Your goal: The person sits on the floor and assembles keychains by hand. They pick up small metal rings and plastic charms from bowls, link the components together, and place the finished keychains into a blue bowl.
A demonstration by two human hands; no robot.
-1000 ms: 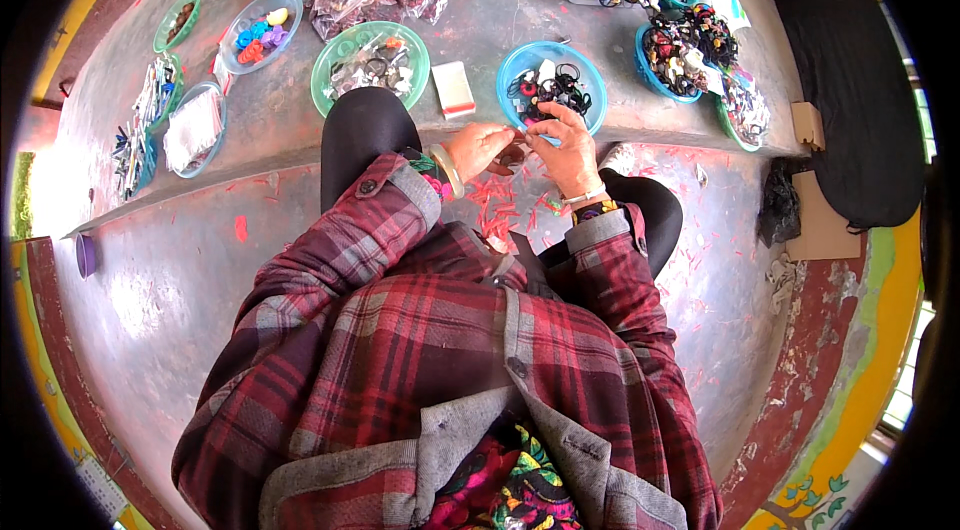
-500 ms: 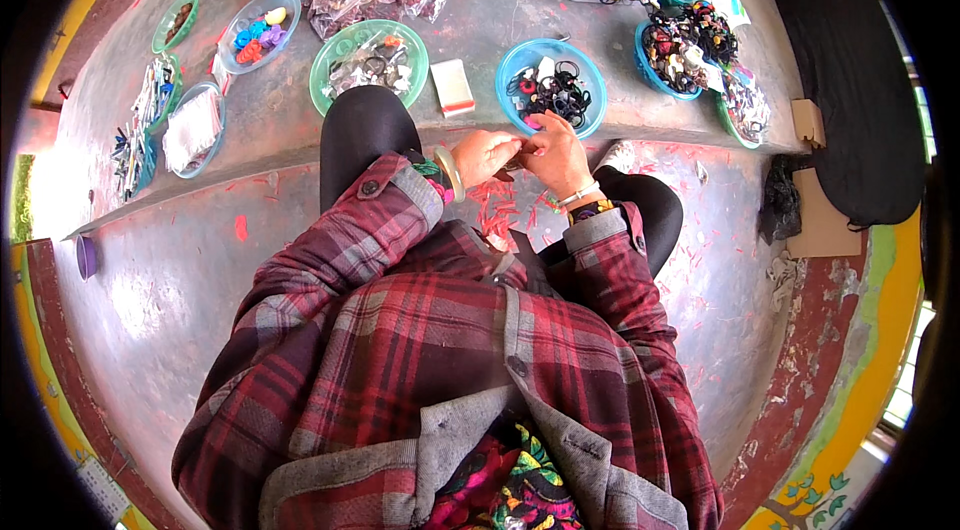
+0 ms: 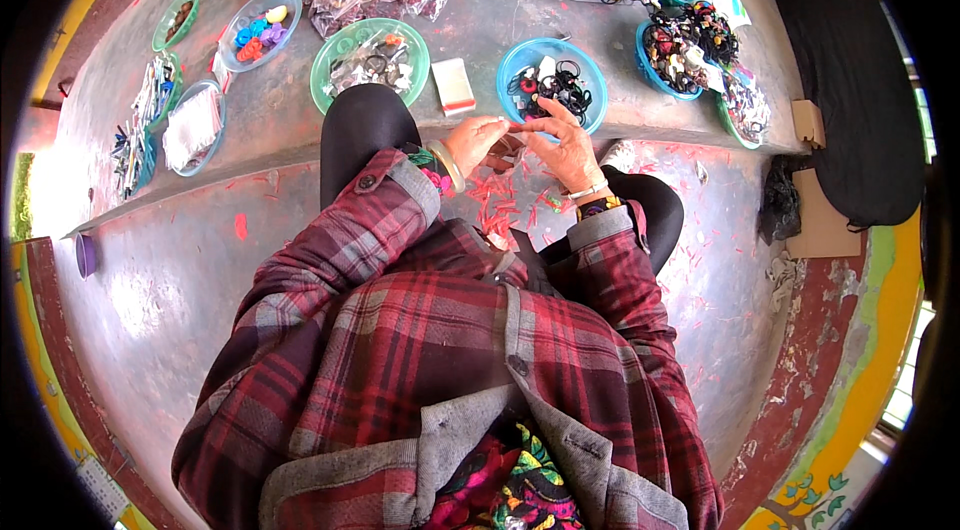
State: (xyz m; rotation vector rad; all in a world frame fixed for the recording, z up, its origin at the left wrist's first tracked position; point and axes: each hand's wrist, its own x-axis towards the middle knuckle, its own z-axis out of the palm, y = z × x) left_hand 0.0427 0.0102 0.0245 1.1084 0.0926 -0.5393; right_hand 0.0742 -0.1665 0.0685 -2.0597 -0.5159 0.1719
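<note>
Two bare hands meet in front of a seated person's knees, over the floor (image 3: 690, 220). The left hand (image 3: 472, 144) narrows to a fingertip pinch on a small dark-red piece (image 3: 516, 127); the right hand (image 3: 570, 156) pinches its other end, its upper fingers raised. A loosened pinch could drop the piece among the red scraps (image 3: 493, 202) below, where its similar colour might hide it. The right hand is also near a blue bowl (image 3: 514, 62) close to the ledge's (image 3: 475, 20) edge, so a careless knuckle could nudge it. That bowl contains black loops (image 3: 571, 96) with touches of red and white. Left of it, past a white-and-red box (image 3: 453, 87), a green bowl (image 3: 320, 70) holds pale and dark bits (image 3: 385, 68), too jumbled to identify. Far right, a blue basket (image 3: 647, 76) brims with dark bands (image 3: 668, 48).
</note>
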